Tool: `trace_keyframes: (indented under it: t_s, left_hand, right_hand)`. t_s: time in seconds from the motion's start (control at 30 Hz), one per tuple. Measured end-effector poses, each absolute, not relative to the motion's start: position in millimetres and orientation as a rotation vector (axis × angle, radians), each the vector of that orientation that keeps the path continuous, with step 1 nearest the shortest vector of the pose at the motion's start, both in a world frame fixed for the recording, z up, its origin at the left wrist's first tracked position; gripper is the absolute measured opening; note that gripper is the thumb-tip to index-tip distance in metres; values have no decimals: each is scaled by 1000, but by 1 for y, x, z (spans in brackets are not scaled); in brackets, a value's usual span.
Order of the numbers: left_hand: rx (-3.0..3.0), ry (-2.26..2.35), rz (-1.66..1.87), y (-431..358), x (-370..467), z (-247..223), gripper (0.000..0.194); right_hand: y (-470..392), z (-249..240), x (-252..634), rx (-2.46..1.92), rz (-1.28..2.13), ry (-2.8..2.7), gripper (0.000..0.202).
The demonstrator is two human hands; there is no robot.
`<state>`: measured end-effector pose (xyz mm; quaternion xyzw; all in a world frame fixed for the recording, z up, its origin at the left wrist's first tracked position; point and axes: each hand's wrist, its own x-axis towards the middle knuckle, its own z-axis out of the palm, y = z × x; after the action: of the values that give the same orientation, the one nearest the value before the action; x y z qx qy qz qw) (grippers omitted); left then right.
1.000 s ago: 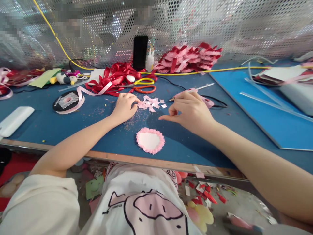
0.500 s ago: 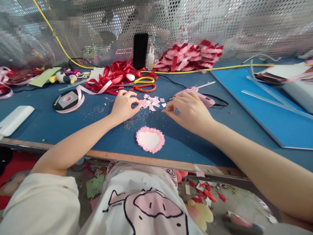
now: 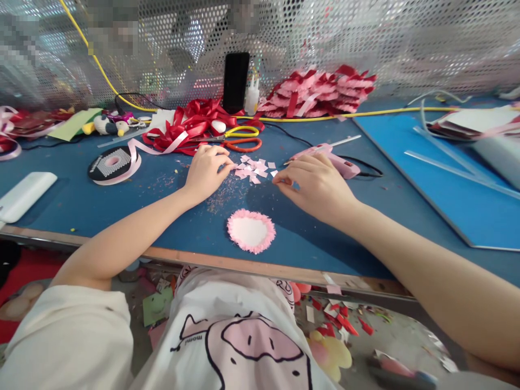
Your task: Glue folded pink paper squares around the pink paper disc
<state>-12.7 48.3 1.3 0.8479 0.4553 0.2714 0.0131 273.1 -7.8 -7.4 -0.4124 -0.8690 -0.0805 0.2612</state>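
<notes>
Small cut pieces of pale pink ribbon [image 3: 252,169] lie in a loose pile between my two hands. At its left edge is my left hand [image 3: 206,172], thumb and forefinger drawn together; anything between them is too small to make out. On the right, the thumb and forefinger of my right hand [image 3: 319,183] are pinched beside a single pale piece, and I cannot tell whether they grip anything. Nearer me, a round white disc with a fluffy pink border [image 3: 251,232] lies flat. Behind my right hand a pink glue gun [image 3: 345,167] rests on the table, partly covered.
Scissors with yellow and orange handles [image 3: 244,143] lie beside tangled red ribbon [image 3: 190,122]. A ribbon spool [image 3: 109,163] sits left. Behind stand a black phone [image 3: 236,81], a white bottle [image 3: 252,100] and stacked pink-and-red pieces [image 3: 319,95]. A blue board [image 3: 442,184] lies right.
The gap between my left thumb and forefinger has narrowed slightly. My right hand stays pinched in nearly the same spot. The whole view has shifted a little; the pile and disc look unchanged.
</notes>
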Motion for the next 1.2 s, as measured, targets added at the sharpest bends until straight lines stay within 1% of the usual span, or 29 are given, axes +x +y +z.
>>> trace_keyframes:
  t_s: [0.23,0.4,0.53,0.73,0.83,0.93,1.0,1.07,1.2]
  left_hand:
    - [2401,1435,1022,52,-13,-4,16]
    - [2284,1371,1188,55,-14,-8,12]
    - [2237,1258,1215,50,-12,-7,9]
    - [1980,1051,1121,44,-6,-9,11]
    - [1965,1056,1090,43,-5,-8,9]
    - [1986,1059,1096,44,-5,-8,17]
    - [1975,1047,1110,45,-6,-8,16]
    - [1960,1045,1117,47,-6,-11,7]
    - [1971,1047,1110,50,-8,-14,19]
  right_hand:
    - [-9,-8,272,-1106,-247,-2371,23]
    - [-12,-6,270,-1094,-254,-2354,24]
    - [-14,-4,269,-1087,-222,-2353,21]
    - [-18,0,265,-1143,-227,-2340,37]
    - [-18,4,265,-1151,-217,-2353,45]
    - [-18,7,266,-1116,-186,-2354,57]
    - [-19,7,267,-1096,-175,-2367,61]
    - [-19,6,267,-1106,-187,-2375,57]
    - [-19,-1,264,-1151,-246,-2327,34]
